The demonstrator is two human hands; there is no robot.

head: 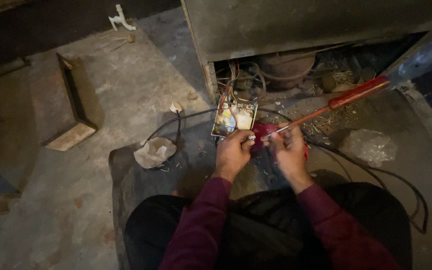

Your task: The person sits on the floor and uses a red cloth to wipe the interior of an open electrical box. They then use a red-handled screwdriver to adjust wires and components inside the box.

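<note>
My left hand (233,150) is closed on a small metal piece at the edge of a red part (260,134) held between both hands. My right hand (289,150) grips the red part from the right, and the metal shaft of a red-handled screwdriver (356,94) runs through its fingers, the handle angled up to the right. Just beyond the hands lies a small open electrical box (234,119) with coloured wires rising into the open base of a grey appliance (296,25).
A black cable (376,172) loops across the concrete floor to the right. Crumpled paper (154,151) lies left of my hands, a clear plastic bag (368,146) to the right. A wooden block (63,107) sits further left. A dusty round part (286,67) sits inside the appliance base.
</note>
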